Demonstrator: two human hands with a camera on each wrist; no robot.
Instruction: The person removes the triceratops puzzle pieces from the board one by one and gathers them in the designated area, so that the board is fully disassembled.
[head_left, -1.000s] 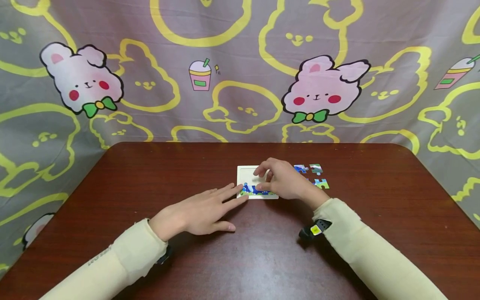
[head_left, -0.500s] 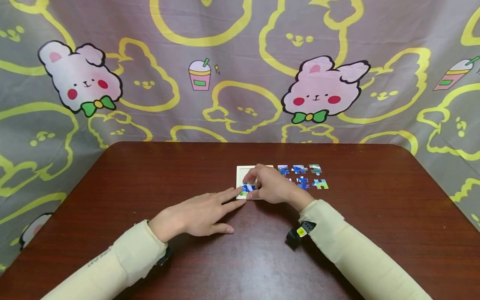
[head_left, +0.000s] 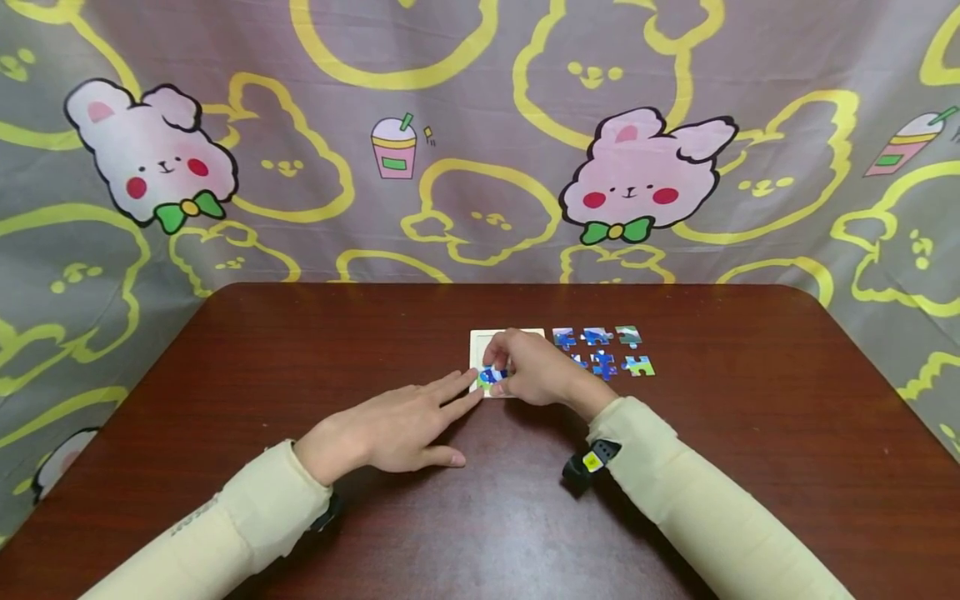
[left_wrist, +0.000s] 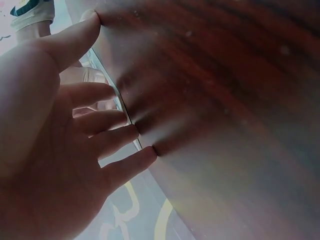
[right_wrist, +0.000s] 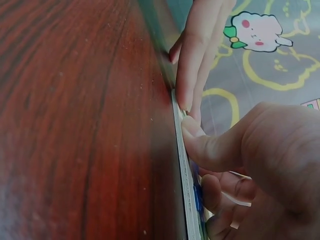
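Note:
A white puzzle tray (head_left: 474, 346) lies near the far middle of the table, with blue and green puzzle pieces in its near part. My left hand (head_left: 397, 429) is spread flat at the tray's left side, its straight fingertips touching the rim and the thumb on the table. Over the tray, my right hand (head_left: 543, 371) has curled fingers and thumb around a puzzle piece (head_left: 491, 375) near the left end, hiding the tray's right side. The right wrist view shows the thumb (right_wrist: 197, 142) at the tray's near edge (right_wrist: 182, 160) and the fingers beyond, beside something blue.
Several loose puzzle pieces (head_left: 597, 336) lie in two rows just right of the tray, the nearer row partly behind my right hand. The brown wooden table (head_left: 495, 517) ends at a patterned curtain (head_left: 480, 167) behind it.
My right hand has moved left and slightly down over the tray, closing its fingers and thumb at the left puzzle piece and uncovering more loose pieces. The left hand stays at the rim.

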